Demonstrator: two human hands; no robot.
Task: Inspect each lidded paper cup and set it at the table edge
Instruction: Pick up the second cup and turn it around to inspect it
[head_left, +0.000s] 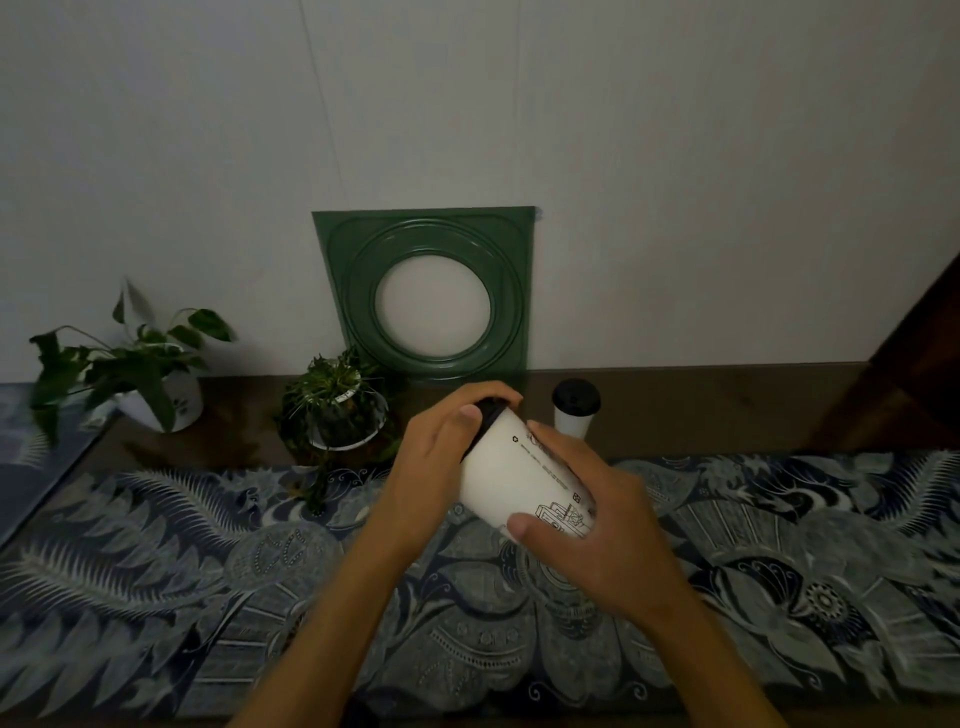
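Note:
I hold a white paper cup (511, 475) with a black lid and small black print, tilted so the lid points away from me, above the patterned cloth. My left hand (441, 457) wraps the lid end, fingers over the black lid. My right hand (587, 514) grips the cup's base, thumb under the bottom edge. A second white cup with a black lid (574, 408) stands upright on the bare wooden strip at the far edge of the table, just right of the held cup.
A blue-grey patterned cloth (208, 571) covers the near table. Behind it run a dark wooden strip (727, 410) and the wall. A green square frame (332, 270) leans on the wall. Two potted plants (337, 410) (135, 374) stand at the left. Dark wooden furniture (914, 374) rises at right.

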